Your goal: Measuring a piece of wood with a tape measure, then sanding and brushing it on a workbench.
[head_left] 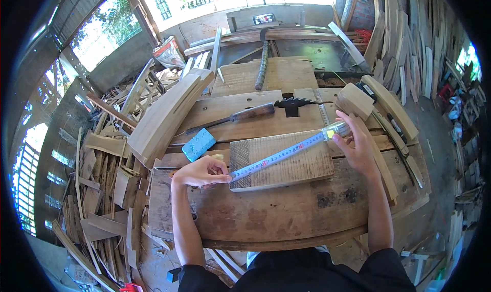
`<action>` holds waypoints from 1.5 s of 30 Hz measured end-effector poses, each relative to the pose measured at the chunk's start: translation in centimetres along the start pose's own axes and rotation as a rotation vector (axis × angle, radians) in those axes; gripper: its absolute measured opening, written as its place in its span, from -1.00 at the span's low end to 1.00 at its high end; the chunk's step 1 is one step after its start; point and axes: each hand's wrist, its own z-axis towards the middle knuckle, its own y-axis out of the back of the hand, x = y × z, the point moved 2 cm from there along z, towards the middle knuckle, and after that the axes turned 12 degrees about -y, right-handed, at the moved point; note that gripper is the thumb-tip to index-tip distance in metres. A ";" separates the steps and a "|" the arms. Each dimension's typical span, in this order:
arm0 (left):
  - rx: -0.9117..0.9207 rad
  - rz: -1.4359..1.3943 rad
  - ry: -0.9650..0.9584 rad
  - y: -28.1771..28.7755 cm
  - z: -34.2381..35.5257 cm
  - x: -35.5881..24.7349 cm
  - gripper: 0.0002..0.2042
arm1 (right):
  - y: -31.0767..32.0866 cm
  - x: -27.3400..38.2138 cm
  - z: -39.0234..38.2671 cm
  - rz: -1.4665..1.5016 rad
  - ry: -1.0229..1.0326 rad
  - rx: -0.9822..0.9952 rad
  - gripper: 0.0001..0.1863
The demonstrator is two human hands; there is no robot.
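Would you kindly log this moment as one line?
Left hand: pinching end of tape; Right hand: holding tape case; Tape: stretched slantwise over wooden board; Board: on workbench; Nearby: blue block, wooden-handled tool

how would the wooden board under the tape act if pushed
The board is probably stiff, being thick wood. Lying flat on the workbench, it seems unlikely to tip or roll. Its rough-looking grain suggests little slipperiness.

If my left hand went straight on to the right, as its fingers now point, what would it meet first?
Besides the tape it pinches, the left hand would probably meet the left end of the board first. Depth is unclear there, so it might instead pass over the top.
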 end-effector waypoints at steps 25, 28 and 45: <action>0.002 0.031 -0.002 0.1 -0.1 -0.2 -0.63 | 0.1 0.3 -0.1 0.002 -0.022 0.024 -0.32; -0.004 0.013 0.002 0.0 -0.1 -0.1 -0.63 | 0.1 0.4 -0.1 -0.008 -0.026 0.027 -0.32; 0.001 0.003 0.000 0.0 0.0 0.0 -0.64 | -0.2 -0.1 -0.1 0.032 0.010 0.044 -0.38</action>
